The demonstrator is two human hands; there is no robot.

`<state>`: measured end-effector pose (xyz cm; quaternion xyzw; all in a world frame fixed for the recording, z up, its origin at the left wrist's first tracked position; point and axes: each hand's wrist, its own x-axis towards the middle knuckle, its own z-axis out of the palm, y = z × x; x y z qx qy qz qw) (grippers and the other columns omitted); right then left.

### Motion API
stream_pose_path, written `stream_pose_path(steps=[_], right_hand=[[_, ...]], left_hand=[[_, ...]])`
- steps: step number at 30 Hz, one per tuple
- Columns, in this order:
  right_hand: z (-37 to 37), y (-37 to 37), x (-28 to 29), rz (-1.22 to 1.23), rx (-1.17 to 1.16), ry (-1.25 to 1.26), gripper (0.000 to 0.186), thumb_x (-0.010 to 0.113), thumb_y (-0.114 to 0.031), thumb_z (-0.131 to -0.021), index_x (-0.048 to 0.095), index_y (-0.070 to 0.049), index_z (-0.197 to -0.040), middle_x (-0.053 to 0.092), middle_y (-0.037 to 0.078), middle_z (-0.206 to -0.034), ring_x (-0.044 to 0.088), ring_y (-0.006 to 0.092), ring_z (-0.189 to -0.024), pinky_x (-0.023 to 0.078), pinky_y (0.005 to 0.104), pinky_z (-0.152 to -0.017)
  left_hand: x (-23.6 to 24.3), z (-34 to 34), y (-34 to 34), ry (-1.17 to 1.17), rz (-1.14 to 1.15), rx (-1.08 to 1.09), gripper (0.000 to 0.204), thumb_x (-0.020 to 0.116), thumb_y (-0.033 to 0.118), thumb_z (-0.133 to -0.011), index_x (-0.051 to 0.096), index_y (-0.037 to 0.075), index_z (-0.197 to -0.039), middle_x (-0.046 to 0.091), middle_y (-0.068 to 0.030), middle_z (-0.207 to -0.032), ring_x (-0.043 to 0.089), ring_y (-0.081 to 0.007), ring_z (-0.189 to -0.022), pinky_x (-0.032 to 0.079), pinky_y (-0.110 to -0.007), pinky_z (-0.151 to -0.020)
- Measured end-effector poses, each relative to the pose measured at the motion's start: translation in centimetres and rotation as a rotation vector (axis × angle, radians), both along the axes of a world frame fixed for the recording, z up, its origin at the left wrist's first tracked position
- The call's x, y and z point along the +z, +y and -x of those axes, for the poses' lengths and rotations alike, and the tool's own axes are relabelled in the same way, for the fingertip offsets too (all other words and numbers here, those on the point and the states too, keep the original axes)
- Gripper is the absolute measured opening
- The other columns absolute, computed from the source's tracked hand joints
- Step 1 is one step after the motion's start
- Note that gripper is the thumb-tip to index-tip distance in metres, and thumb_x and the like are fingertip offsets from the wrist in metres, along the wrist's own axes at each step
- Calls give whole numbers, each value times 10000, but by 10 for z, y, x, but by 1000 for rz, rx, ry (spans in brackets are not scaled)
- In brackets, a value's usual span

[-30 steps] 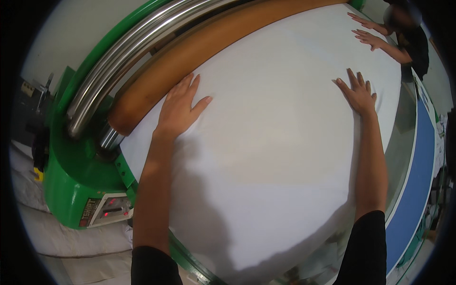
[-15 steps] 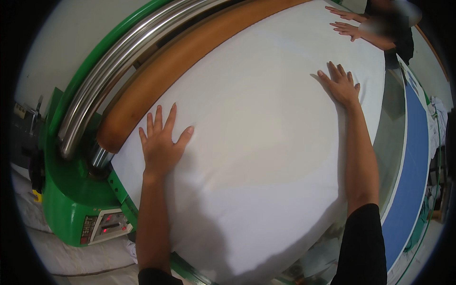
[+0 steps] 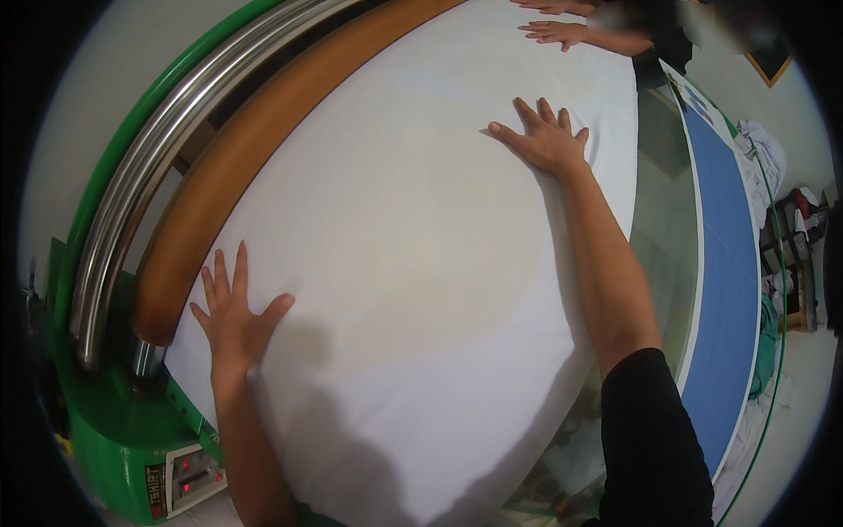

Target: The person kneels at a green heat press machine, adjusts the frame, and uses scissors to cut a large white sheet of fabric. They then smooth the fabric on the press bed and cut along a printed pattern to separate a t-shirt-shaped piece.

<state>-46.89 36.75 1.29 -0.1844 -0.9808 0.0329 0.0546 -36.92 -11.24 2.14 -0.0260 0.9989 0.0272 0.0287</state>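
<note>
A broad white fabric sheet (image 3: pixel 413 220) lies across the bed in front of me and meets a long brown roller (image 3: pixel 237 167) on its far left side. My left hand (image 3: pixel 235 321) rests flat on the sheet near the roller's near end, fingers spread. Toward the sheet's right edge, my right hand (image 3: pixel 551 145) presses flat with fingers apart, and small wrinkles show beside it. Neither hand holds anything. At the far end, a co-worker's two hands (image 3: pixel 553 33) also lie on the fabric.
Shiny metal rollers (image 3: pixel 167 149) run beside the brown one, inside a green machine frame (image 3: pixel 110 439). A control panel (image 3: pixel 195 479) with red lights sits at lower left. Beyond the sheet's right edge lie a glassy surface (image 3: pixel 665 211) and a blue panel (image 3: pixel 724 263).
The whole view has shifted, so the machine and sheet appear farther left. Both my hands stay flat on the sheet with fingers spread. The co-worker's hands remain on the fabric.
</note>
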Motion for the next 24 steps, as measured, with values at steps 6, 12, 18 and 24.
stream_pose_path(steps=[6, 12, 18, 24], right_hand=[[0, -1, 0, -2, -3, -12, 1091, 431, -963, -755, 360, -295, -1615, 247, 151, -1699, 188, 471, -1553, 91, 753, -1179], [2, -1, -5, -22, -55, 30, 1104, 417, -970, -760, 345, -284, -1622, 233, 173, -1700, 168, 486, -1554, 88, 754, -1175], [1, -7, 4, 13, -91, -43, 1093, 406, -955, -777, 330, -275, -1629, 223, 168, -1705, 169, 490, -1553, 80, 770, -1162], [3, -8, 4, 8, -101, -37, 1081, 404, -954, -780, 330, -288, -1628, 228, 155, -1706, 178, 480, -1554, 85, 768, -1167]], left_hand=[[4, 0, -12, -31, -82, -58, 1317, 822, 769, -579, 257, 256, -1653, 112, -190, -1728, 44, -423, -1593, -9, -743, -1178], [1, -3, -14, 40, -101, -97, 1307, 829, 748, -590, 272, 223, -1649, 133, -226, -1715, 54, -452, -1584, -3, -748, -1171], [-2, -4, -20, 39, -100, -118, 1285, 822, 741, -617, 271, 210, -1649, 144, -233, -1708, 71, -472, -1573, 12, -754, -1168], [3, -8, -18, 18, -104, -130, 1302, 829, 742, -605, 262, 215, -1652, 130, -236, -1711, 54, -468, -1578, 19, -748, -1173]])
